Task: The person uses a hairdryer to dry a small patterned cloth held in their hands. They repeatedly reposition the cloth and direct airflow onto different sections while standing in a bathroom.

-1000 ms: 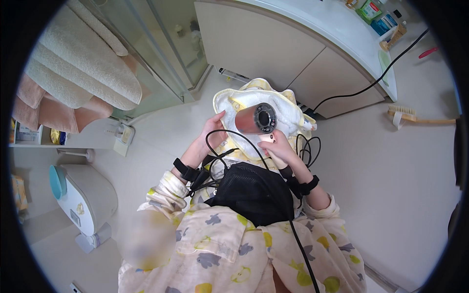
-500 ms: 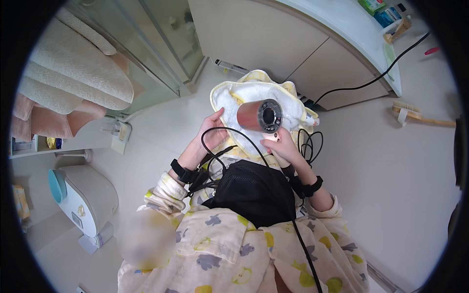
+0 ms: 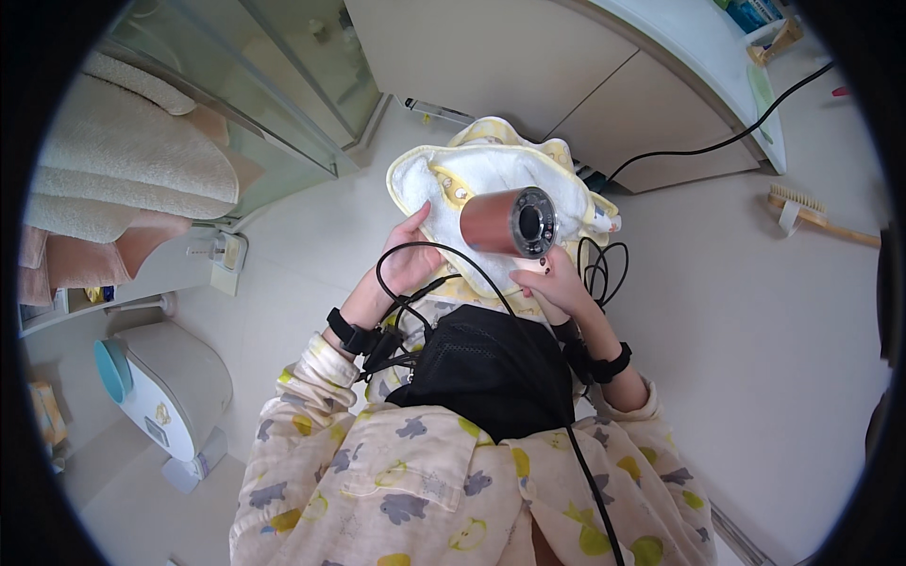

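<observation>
A hair dryer [image 3: 489, 226] with a copper-coloured barrel and a dark round rear is gripped by its handle in my right hand [image 3: 559, 286]. Its barrel lies over a white terry cloth [image 3: 519, 168] with yellow trim, a small patterned patch and several folds. My left hand [image 3: 411, 261] has its fingers at the cloth's near left edge, holding it. The cloth rests over my lap, in front of a black mesh pouch [image 3: 481, 363]. The barrel covers the middle of the cloth.
A black cord [image 3: 698, 153] runs from the white counter [image 3: 675, 47] down beside the cabinet [image 3: 613, 118]. More cable [image 3: 609, 275] loops beside my right wrist. A wooden brush [image 3: 802, 209] lies at the right. Towels [image 3: 142, 156] hang at the left above a white bin [image 3: 175, 391].
The dryer's barrel has shifted slightly right and turned a little. The cloth's left edge has spread further left. Both hands keep their holds while the view shifts slightly.
</observation>
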`<move>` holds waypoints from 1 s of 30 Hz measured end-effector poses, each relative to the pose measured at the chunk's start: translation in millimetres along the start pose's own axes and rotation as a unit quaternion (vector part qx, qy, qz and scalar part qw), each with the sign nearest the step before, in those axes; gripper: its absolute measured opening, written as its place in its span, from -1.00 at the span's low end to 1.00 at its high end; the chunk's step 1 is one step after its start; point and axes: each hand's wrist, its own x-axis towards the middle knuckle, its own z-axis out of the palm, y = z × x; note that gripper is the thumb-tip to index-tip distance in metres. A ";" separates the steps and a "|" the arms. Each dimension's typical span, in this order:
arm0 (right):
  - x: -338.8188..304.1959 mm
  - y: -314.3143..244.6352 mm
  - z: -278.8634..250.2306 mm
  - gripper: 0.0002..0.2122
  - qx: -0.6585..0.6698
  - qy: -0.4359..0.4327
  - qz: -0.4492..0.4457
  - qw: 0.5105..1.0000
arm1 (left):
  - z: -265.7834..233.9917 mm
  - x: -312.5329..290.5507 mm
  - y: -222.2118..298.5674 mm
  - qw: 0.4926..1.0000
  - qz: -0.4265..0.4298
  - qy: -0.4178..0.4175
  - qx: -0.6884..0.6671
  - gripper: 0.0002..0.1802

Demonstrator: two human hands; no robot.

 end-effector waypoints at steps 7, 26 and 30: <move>-1.6 -5.7 -1.4 -0.70 -0.030 0.022 -0.054 0.998 | 4.0 -2.7 -0.4 0.998 -0.014 -0.030 -0.046 -0.46; 1.3 4.2 -9.2 -0.68 -0.022 0.022 -0.009 0.999 | -1.6 -1.8 8.4 0.999 0.026 0.023 -0.002 -0.42; 0.8 2.8 -7.6 -0.68 -0.039 0.034 -0.025 0.998 | -3.8 -2.4 14.4 1.000 0.014 0.015 0.021 -0.43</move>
